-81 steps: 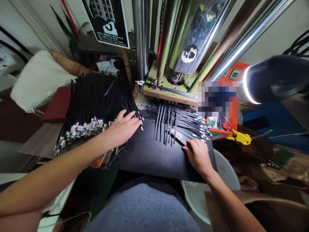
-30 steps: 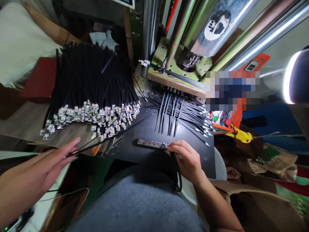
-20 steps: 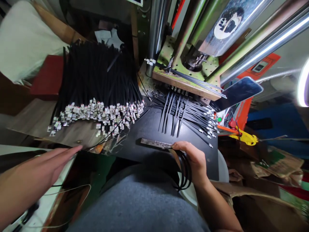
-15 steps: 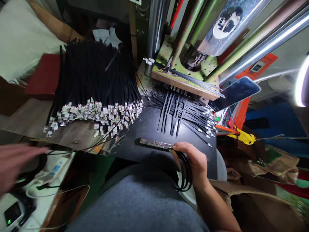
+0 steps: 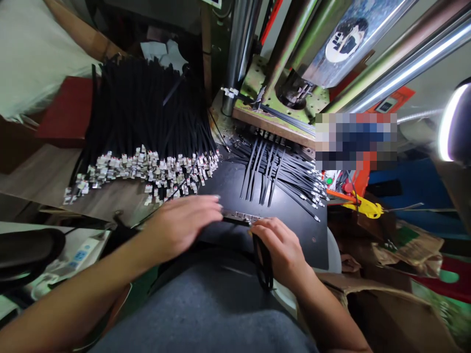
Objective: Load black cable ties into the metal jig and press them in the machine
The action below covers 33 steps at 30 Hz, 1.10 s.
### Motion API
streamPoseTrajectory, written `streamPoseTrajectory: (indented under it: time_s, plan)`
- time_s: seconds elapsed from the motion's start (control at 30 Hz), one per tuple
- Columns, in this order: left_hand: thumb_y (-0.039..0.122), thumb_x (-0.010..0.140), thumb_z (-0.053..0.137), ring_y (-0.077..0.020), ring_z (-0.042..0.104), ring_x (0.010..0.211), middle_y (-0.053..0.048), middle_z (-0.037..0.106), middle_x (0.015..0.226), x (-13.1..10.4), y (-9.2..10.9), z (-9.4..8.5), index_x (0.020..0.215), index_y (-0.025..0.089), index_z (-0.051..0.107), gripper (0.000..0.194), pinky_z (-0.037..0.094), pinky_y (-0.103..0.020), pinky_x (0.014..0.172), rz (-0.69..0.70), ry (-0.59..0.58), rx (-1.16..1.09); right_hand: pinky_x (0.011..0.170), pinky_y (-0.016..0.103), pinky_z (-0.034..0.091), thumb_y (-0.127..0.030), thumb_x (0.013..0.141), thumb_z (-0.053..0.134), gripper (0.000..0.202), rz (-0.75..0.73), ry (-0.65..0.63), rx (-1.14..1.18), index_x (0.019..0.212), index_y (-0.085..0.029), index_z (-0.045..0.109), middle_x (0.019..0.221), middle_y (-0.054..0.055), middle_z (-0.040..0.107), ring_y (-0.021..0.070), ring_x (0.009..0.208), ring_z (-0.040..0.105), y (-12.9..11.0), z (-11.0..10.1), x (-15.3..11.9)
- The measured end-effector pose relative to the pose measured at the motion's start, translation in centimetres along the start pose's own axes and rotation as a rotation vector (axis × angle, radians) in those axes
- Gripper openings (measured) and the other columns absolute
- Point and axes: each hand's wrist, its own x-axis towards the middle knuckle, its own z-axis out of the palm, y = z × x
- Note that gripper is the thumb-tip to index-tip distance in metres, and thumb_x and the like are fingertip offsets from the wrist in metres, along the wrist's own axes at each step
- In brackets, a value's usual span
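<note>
My right hand (image 5: 281, 247) is closed around a few looped black strips (image 5: 268, 274). Its thumb and fingertips are at the right end of a slotted metal bar (image 5: 237, 215) near the front of the black work surface (image 5: 294, 230). At the bar's left end is my left hand (image 5: 184, 225), palm down, with its fingers stretched out and nothing visible in them. Whether those fingertips touch the bar is not clear. Farther back, several flat black strips (image 5: 253, 171) lie side by side with their far ends under the press plate (image 5: 275, 122).
A big heap of black strips (image 5: 147, 108) with silvery ends lies to the left on a wooden board (image 5: 106, 206). More loose strips (image 5: 301, 181) lie at the right. Yellow-handled pliers (image 5: 368, 207) are beyond them. Press columns (image 5: 241, 44) rise at the back.
My left hand has swung in from the far left to the metal bar's left end. My right hand has shifted slightly left, and the looped strips hang closer together.
</note>
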Motion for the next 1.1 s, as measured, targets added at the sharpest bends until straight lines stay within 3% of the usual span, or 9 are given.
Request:
streamPoseTrajectory:
  time_s: [0.1,0.2,0.37,0.47,0.53,0.63,0.77,0.97,1.1]
  plan:
    - [0.010,0.093,0.050,-0.0143,0.066,0.108,0.000,0.073,0.105,2.6,0.6,3.9,0.102,0.019,0.067,0.021,0.050,-0.034,0.104,0.141,0.011,-0.051,0.082,0.033,0.051,-0.007,0.097,0.043,0.022,0.007,-0.055,-0.016,0.109,-0.015,0.059,0.103,0.012,0.065,0.0200,0.091,0.059,-0.2,0.0,-0.4]
    - [0.013,0.093,0.051,-0.0149,0.070,0.091,-0.001,0.073,0.094,3.8,0.6,5.9,0.096,0.018,0.064,0.015,0.055,-0.034,0.093,0.122,0.029,-0.058,0.083,0.029,0.051,-0.008,0.096,0.049,0.017,0.110,-0.002,0.052,0.107,-0.017,0.060,0.103,0.009,0.065,0.0179,0.094,0.061,0.8,0.0,-0.9]
    - [0.014,0.093,0.048,-0.0164,0.064,0.072,0.000,0.066,0.077,4.4,1.4,5.3,0.089,0.017,0.059,0.012,0.056,-0.034,0.077,0.025,-0.100,0.029,0.079,0.026,0.050,-0.012,0.092,0.060,0.008,0.248,0.075,0.175,0.097,-0.019,0.061,0.094,0.004,0.065,0.0148,0.087,0.063,2.7,0.6,-1.5]
    - [0.009,0.091,0.045,-0.0165,0.065,0.075,-0.001,0.066,0.078,5.1,2.5,5.2,0.094,0.016,0.062,0.018,0.051,-0.045,0.097,0.031,-0.153,0.116,0.078,0.026,0.050,-0.013,0.093,0.057,0.007,0.251,0.057,0.114,0.094,-0.018,0.061,0.091,0.004,0.065,0.0152,0.085,0.061,2.6,1.0,-1.2]
    - [0.007,0.091,0.042,-0.0180,0.067,0.084,-0.002,0.068,0.083,5.4,2.9,5.6,0.101,0.015,0.064,0.025,0.040,-0.054,0.110,0.060,-0.135,0.161,0.075,0.027,0.049,-0.012,0.094,0.055,0.008,0.254,0.029,0.022,0.094,-0.017,0.061,0.089,0.005,0.064,0.0164,0.081,0.060,2.2,1.2,-0.8]
    - [0.008,0.094,0.040,-0.0215,0.067,0.099,-0.002,0.068,0.083,5.4,2.6,6.2,0.105,0.017,0.067,0.030,0.030,-0.062,0.114,0.097,-0.078,0.162,0.071,0.030,0.048,-0.010,0.093,0.052,0.012,0.252,-0.018,-0.125,0.091,-0.016,0.062,0.086,0.007,0.063,0.0191,0.079,0.058,1.6,1.3,-0.1]
    - [0.012,0.094,0.050,-0.0246,0.063,0.112,-0.001,0.068,0.085,4.5,1.6,6.7,0.111,0.019,0.067,0.025,0.026,-0.065,0.115,0.104,-0.048,0.071,0.076,0.028,0.051,-0.006,0.094,0.050,0.018,0.192,-0.065,-0.022,0.097,-0.016,0.064,0.093,0.007,0.066,0.0175,0.085,0.061,2.1,0.5,0.1]
    - [0.012,0.089,0.060,-0.0220,0.062,0.111,0.001,0.066,0.088,4.2,1.1,7.7,0.100,0.025,0.071,0.020,0.029,-0.061,0.115,0.043,0.053,0.034,0.080,0.028,0.053,-0.005,0.091,0.056,0.017,0.185,0.140,0.036,0.100,-0.018,0.064,0.090,0.005,0.069,0.0164,0.089,0.064,3.6,-0.2,-1.3]
    - [0.015,0.092,0.056,-0.0217,0.061,0.111,-0.001,0.064,0.096,4.1,1.1,7.8,0.107,0.026,0.069,0.023,0.030,-0.063,0.113,0.016,0.016,0.082,0.087,0.035,0.055,-0.002,0.088,0.058,0.019,0.084,0.146,-0.011,0.096,-0.018,0.064,0.094,0.005,0.072,0.0204,0.098,0.063,3.9,0.4,-1.4]
